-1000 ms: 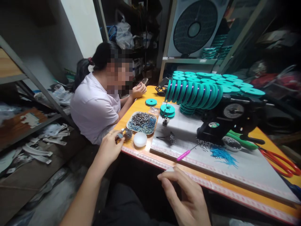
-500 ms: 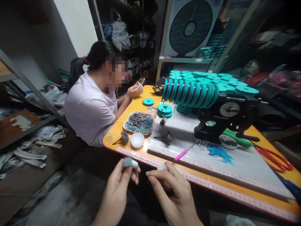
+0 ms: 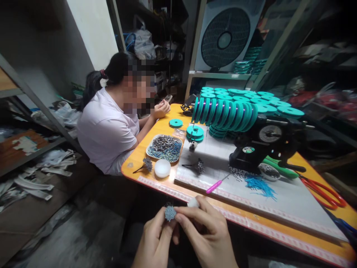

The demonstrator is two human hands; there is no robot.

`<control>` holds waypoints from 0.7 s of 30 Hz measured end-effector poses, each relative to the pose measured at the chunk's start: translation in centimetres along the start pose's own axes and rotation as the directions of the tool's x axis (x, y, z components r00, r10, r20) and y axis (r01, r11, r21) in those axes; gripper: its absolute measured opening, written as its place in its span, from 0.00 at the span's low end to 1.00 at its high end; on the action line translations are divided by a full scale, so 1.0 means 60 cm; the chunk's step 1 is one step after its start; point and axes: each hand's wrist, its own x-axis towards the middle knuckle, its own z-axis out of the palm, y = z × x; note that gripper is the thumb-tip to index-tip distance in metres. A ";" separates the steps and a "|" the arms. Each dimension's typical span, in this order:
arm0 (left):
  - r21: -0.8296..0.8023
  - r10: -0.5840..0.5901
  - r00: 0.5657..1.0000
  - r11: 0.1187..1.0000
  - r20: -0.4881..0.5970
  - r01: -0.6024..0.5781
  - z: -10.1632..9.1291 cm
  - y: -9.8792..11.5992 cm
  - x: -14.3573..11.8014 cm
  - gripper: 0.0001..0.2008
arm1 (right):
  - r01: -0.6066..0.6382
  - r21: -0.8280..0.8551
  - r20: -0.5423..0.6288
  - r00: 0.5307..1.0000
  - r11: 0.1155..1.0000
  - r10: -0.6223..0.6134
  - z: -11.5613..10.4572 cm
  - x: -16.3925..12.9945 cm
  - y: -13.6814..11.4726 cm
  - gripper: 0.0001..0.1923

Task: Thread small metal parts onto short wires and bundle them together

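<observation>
My left hand [image 3: 156, 236] is closed around a tight bundle of small blue-grey rods [image 3: 170, 213], its dotted end facing up toward me. Thin dark wisps stick out behind that end. My right hand [image 3: 208, 230] has thumb and forefinger pinched at the bundle's right edge; whatever lies between those fingertips is too small to make out. A small white piece [image 3: 193, 202] is tucked among the fingers of the same hand, partly hidden. Both hands are just in front of the table edge. Beyond them lie a white bowl [image 3: 162, 168] and a pink-handled tool [image 3: 214, 186].
A tray [image 3: 178, 159] of grey and blue pieces sits on the yellow table [image 3: 131, 167]. Black machinery [image 3: 267, 137] carries teal spools [image 3: 225, 113]. Blue strands [image 3: 259, 187] and red-handled scissors [image 3: 320, 191] lie right. A seated person [image 3: 108, 126] leans on the table's left side.
My left hand has moved right and turned the bundle so its end faces me. The bundle now meets my right fingertips, where before there was a gap.
</observation>
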 end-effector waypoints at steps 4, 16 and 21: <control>0.093 -0.001 0.987 0.996 -0.160 0.016 0.007 -0.020 -0.009 0.25 | -0.018 -0.019 0.062 0.998 1.000 0.019 -0.003 -0.010 0.003 0.07; -0.039 0.138 0.989 0.989 -0.055 -0.140 0.004 0.002 -0.006 0.24 | -0.008 -0.042 -0.069 0.998 0.999 0.005 -0.021 -0.015 0.009 0.05; 0.065 0.172 0.982 0.984 -0.074 -0.167 0.008 -0.006 -0.013 0.23 | -0.050 0.003 -0.062 0.997 0.999 0.050 -0.026 -0.012 0.001 0.05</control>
